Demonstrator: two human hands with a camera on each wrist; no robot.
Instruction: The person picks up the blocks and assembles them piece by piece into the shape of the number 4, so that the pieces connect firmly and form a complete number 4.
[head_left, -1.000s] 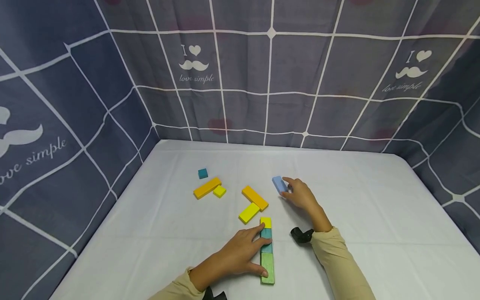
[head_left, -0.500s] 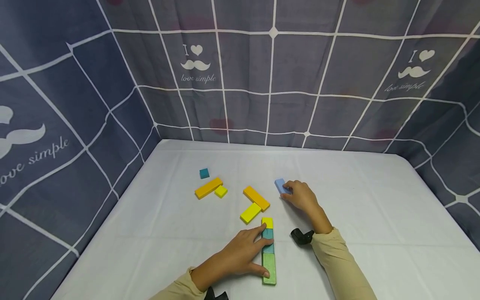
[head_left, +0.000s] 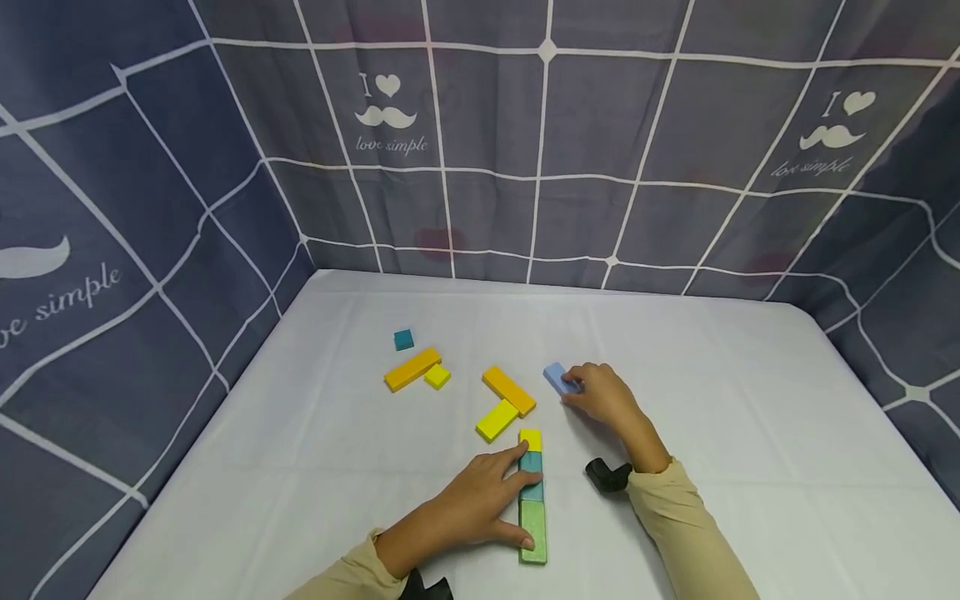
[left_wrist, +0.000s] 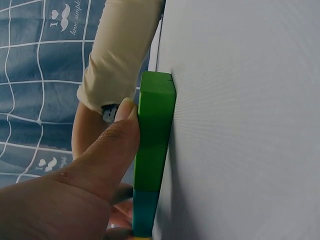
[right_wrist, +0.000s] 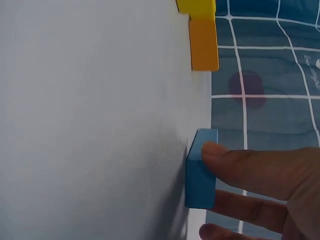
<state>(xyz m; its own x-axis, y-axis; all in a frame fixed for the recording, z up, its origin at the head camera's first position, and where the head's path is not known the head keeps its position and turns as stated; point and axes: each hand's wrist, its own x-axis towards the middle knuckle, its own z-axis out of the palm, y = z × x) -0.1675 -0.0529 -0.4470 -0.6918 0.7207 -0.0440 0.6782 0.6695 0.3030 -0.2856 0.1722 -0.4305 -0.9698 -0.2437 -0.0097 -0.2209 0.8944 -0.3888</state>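
Observation:
A straight row of blocks stands near the table's front: a yellow cube (head_left: 530, 440) at the far end, teal blocks (head_left: 532, 489) in the middle and a long green block (head_left: 533, 533) nearest. My left hand (head_left: 476, 497) rests on this row from the left, fingers spread, thumb on the green block. The left wrist view shows that thumb close up against the green block's face. Farther back on the right, my right hand (head_left: 603, 394) pinches a light blue block (head_left: 553, 374) by its near end. In the right wrist view the thumb presses on that block.
Left of the light blue block, an orange block (head_left: 509, 391) touches a yellow block (head_left: 497, 420). Another orange block (head_left: 412, 369) lies farther left beside a small yellow block (head_left: 437, 377), with a teal cube (head_left: 403, 339) behind. A grey checked curtain (head_left: 480, 142) surrounds the white table.
My right hand has turned the light blue block so that it lies more slantwise, its far end swung left. The left hand stays on the row. The head view has tilted slightly.

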